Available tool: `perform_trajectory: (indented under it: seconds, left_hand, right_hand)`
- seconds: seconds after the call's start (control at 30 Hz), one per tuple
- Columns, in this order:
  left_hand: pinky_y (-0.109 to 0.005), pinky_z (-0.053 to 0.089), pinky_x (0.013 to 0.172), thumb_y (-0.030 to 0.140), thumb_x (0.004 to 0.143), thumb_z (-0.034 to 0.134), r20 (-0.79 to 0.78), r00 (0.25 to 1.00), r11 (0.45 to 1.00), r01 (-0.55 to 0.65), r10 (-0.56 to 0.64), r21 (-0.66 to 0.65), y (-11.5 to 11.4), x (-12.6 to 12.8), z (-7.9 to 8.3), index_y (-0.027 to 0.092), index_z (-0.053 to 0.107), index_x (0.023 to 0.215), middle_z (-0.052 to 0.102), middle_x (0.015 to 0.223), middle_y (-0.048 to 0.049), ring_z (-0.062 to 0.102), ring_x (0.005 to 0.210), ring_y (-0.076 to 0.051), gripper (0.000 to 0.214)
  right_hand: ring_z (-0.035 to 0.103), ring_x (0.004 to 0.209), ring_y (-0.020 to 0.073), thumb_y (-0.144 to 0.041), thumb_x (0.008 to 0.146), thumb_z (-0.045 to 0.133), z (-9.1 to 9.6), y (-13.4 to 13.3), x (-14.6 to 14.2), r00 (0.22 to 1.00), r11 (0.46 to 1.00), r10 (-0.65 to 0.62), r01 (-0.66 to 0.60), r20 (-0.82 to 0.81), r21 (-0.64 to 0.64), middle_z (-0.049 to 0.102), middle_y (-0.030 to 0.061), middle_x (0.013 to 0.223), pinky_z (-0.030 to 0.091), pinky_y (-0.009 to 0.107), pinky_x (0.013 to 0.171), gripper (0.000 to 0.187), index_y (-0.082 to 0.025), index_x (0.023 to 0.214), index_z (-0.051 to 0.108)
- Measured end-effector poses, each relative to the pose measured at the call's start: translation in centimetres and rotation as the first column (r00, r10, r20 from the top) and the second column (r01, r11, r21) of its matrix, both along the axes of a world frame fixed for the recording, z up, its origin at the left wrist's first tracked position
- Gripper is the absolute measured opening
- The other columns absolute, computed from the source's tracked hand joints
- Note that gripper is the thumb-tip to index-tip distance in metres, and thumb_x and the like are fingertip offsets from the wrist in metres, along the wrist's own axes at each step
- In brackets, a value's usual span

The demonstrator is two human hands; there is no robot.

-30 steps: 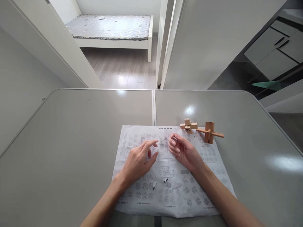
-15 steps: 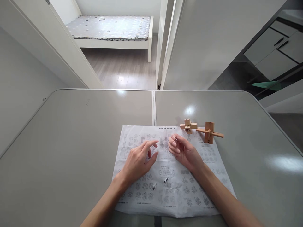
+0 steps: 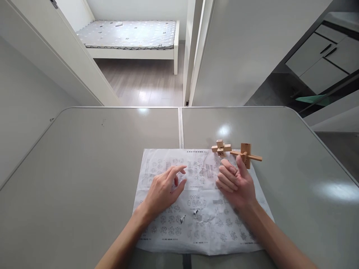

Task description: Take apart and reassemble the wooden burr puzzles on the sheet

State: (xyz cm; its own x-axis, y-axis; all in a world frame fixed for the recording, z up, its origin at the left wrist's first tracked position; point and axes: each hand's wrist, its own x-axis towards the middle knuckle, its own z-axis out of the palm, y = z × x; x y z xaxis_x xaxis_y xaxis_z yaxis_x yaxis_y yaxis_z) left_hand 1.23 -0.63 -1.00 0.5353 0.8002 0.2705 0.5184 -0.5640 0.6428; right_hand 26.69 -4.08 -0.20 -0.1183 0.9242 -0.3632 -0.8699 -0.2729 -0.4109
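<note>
A printed instruction sheet (image 3: 196,224) lies on the grey table (image 3: 98,157). My left hand (image 3: 164,190) rests on the sheet with fingers spread, holding nothing. My right hand (image 3: 237,181) hovers palm up over the sheet's right part, fingers loosely curled and empty, its thumb close to a wooden cross-shaped puzzle with a long stick (image 3: 246,155). A smaller wooden block puzzle (image 3: 221,148) stands just left of that one, at the sheet's far right corner.
The table has a seam (image 3: 181,127) down its middle and rounded far corners. Beyond it a doorway shows a bed (image 3: 129,35) on a wooden floor. Dark cabinets (image 3: 325,59) stand at the far right.
My right hand has moved right and slightly nearer the stick puzzle, turning palm up. My left hand stays in place. The view has shifted a little.
</note>
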Motion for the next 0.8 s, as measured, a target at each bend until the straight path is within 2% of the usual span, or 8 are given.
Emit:
perform_trajectory:
  seconds: [0.1,0.27,0.47,0.67,0.8]
  left_hand:
    - [-0.021,0.052,0.056,0.021,0.103,0.055,0.011,1.0,1.0,0.005,-0.005,-0.003,0.0,0.0,0.0,0.024,0.054,0.134,0.074,0.108,-0.0003,0.062,0.063,-0.008,0.031]
    - [-0.022,0.053,0.057,0.02,0.102,0.055,0.005,1.0,1.0,0.002,-0.002,0.001,0.0,0.0,0.0,0.024,0.055,0.133,0.074,0.108,-0.0007,0.062,0.063,-0.008,0.032]
    - [-0.022,0.053,0.057,0.021,0.102,0.056,0.01,1.0,1.0,0.0,0.0,0.003,0.0,0.1,0.2,0.024,0.054,0.134,0.074,0.108,-0.0004,0.063,0.063,-0.008,0.032]
    - [-0.022,0.053,0.057,0.022,0.103,0.055,0.001,1.0,1.0,0.006,-0.006,-0.016,0.0,0.0,0.2,0.025,0.053,0.135,0.074,0.109,-0.0002,0.063,0.065,-0.008,0.032]
    - [-0.023,0.053,0.058,0.022,0.103,0.056,-0.003,1.0,1.0,-0.001,0.001,-0.031,0.0,-0.1,0.1,0.025,0.053,0.135,0.074,0.11,0.0001,0.062,0.064,-0.008,0.032]
  right_hand:
    - [0.01,0.039,0.0067,-0.056,0.1,0.066,-0.1,-0.8,0.9,0.996,0.996,-0.081,0.08,-0.037,-0.031,0.027,-0.0122,0.048,0.028,0.018,0.034,0.046,-0.022,0.073,0.05]
    - [0.023,0.037,0.0062,-0.046,0.103,0.067,-0.2,-1.3,1.8,0.981,0.984,-0.176,0.172,-0.08,-0.051,0.035,-0.0116,0.051,0.036,0.016,0.036,0.033,-0.021,0.085,0.056]
    - [0.028,0.039,0.007,-0.031,0.102,0.07,-0.2,-0.8,2.2,0.976,0.976,-0.219,0.219,0.001,0.004,0.035,-0.012,0.053,0.039,0.014,0.038,0.014,-0.022,0.098,0.061]
    - [0.019,0.04,0.0064,-0.034,0.103,0.069,-0.4,-0.3,2.2,0.965,0.974,-0.219,0.209,0.143,0.083,0.03,-0.0123,0.053,0.034,0.013,0.037,0.02,-0.022,0.09,0.059]
    - [0.015,0.044,0.0074,-0.044,0.107,0.06,0.4,-1.0,2.1,0.913,0.981,-0.153,0.096,0.377,0.167,0.029,-0.011,0.052,0.029,0.018,0.041,0.033,-0.02,0.084,0.06]
